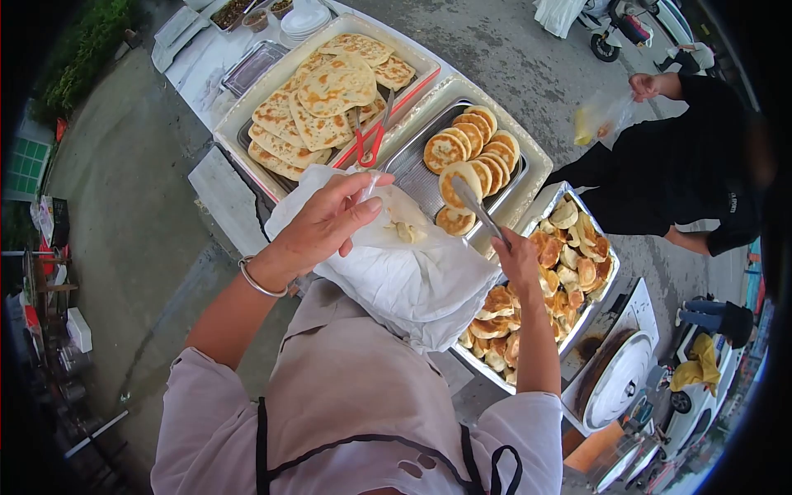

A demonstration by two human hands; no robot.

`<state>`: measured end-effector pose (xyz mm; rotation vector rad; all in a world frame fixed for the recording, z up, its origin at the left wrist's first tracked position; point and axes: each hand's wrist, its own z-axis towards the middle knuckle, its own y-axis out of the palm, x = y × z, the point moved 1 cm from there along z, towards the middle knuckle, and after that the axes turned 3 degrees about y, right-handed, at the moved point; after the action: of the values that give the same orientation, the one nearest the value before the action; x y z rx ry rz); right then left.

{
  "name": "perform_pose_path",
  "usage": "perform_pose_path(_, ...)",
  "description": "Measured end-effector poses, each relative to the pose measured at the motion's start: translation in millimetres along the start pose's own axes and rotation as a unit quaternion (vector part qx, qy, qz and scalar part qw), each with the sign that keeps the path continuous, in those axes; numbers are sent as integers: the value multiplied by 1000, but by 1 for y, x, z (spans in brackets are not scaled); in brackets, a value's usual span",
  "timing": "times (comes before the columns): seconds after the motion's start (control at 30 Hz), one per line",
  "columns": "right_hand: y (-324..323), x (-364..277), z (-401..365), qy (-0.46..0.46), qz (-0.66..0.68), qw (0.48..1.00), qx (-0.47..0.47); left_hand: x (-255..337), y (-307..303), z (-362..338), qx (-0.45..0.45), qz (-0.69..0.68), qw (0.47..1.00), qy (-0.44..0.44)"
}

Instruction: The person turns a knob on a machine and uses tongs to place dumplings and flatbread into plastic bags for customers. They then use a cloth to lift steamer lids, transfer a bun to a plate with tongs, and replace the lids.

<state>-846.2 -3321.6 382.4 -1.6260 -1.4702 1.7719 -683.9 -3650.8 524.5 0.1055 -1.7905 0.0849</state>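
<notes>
Already a pale piece (pixel 406 229) lies in the white bag (pixel 412 280) pinched open under the left hand (pixel 326 223) fingers, while the right hand (pixel 518 262), closed around tongs (pixel 477 206), grips a round pancake (pixel 458 177) beyond its fingertips, not yet bagged.

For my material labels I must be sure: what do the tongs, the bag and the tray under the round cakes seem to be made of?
The tongs in the right hand: bare metal, likely stainless steel, grey with a sheen. The bag in the left hand: thin plastic film, whitish, half clear; food shows through its creases. The tray: metal, dull grey.
</notes>
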Motion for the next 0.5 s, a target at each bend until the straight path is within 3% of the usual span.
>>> perform_pose_path(0.1,-60,-35,-41,-108,64,987,101,6,-7,7,-23,-18,999,-26)
perform_pose_path(0.2,-95,-80,-71,-210,53,973,79,6,-11,11,-33,-32,999,-13)
perform_pose_path(0.33,-72,-121,-73,-277,-137,948,71,7,-9,8,-44,-1,999,22)
perform_pose_path(0.5,-22,-136,-48,-241,-226,940,87,9,-9,-6,-84,4,996,22)
